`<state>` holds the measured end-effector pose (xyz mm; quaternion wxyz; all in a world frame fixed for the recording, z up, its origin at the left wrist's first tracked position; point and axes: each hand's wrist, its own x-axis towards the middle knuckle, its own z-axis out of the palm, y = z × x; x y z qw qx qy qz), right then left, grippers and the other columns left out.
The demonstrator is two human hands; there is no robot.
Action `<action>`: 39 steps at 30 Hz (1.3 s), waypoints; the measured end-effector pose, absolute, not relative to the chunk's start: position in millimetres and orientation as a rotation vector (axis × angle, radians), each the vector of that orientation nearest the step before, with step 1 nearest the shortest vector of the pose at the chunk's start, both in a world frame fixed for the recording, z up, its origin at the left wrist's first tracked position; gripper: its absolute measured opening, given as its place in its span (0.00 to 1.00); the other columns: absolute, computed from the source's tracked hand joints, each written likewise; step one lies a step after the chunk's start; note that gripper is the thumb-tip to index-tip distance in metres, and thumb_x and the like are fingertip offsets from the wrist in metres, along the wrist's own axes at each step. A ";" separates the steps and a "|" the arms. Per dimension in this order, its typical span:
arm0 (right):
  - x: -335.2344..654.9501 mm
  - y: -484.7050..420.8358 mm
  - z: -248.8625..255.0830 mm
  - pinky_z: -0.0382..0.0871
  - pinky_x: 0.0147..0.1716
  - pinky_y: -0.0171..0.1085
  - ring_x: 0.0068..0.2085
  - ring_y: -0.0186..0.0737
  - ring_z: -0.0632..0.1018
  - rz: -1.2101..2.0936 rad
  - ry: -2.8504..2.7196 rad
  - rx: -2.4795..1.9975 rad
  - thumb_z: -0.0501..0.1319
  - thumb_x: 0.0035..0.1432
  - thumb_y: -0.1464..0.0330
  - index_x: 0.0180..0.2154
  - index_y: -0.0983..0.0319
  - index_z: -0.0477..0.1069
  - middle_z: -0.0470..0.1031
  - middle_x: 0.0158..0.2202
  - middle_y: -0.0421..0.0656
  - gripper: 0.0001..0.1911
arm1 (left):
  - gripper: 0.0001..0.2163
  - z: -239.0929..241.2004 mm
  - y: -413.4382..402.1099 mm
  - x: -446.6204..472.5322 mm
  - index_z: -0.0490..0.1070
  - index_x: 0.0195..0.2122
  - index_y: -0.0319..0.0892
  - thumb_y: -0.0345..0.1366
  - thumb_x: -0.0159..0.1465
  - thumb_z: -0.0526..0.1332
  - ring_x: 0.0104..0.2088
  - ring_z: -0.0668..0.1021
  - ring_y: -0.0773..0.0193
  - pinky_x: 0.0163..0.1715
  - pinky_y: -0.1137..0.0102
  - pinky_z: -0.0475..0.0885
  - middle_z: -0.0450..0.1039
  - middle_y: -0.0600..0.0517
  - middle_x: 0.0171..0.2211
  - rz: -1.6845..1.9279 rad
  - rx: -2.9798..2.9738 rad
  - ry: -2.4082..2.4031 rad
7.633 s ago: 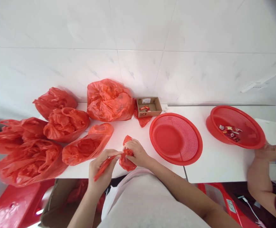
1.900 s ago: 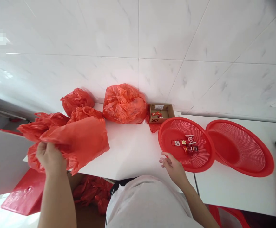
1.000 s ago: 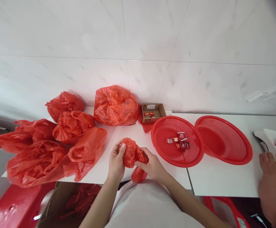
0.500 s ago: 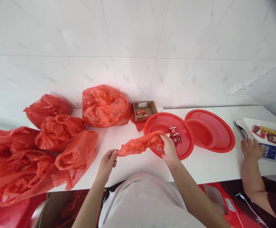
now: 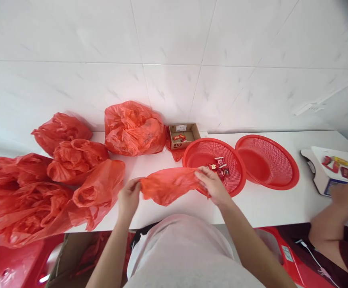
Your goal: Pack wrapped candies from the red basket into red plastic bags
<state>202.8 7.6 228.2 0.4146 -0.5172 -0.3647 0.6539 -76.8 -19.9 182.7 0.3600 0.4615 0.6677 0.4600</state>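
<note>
Stretched between my two hands is a thin red plastic bag (image 5: 170,185), held just above the white table in front of me. My left hand (image 5: 129,197) pinches its left end. The right end is gripped by my right hand (image 5: 213,186), which is over the near rim of a red mesh basket (image 5: 240,176). Several small wrapped candies (image 5: 220,168) lie inside that basket, partly behind my right hand. Beyond the bag stands a small cardboard box (image 5: 186,138) with a few red packets (image 5: 179,137) in it.
A second red basket (image 5: 264,162) sits to the right. Farther right, a white scale (image 5: 321,168) carries several packets, with a co-worker's hand (image 5: 346,196) at its front. Full red plastic bags (image 5: 135,132) crowd the left side. White tiled wall (image 5: 174,88) bounds the back.
The red plastic bag has gone from a bunched strip to spread wider, hanging lower. My left hand has moved slightly left and up. The co-worker's hand has shifted right, to the scale's front.
</note>
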 end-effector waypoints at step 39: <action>304.3 65.1 121.9 0.69 0.45 0.39 0.49 0.44 0.76 1.043 -1.609 -1.988 0.53 0.64 0.67 0.56 0.62 0.67 0.71 0.55 0.52 0.20 | 0.21 179.8 -35.8 -77.5 0.70 0.54 0.48 0.33 0.60 0.54 0.32 0.78 0.64 0.39 0.65 0.74 0.68 0.47 0.50 0.314 1.667 1.656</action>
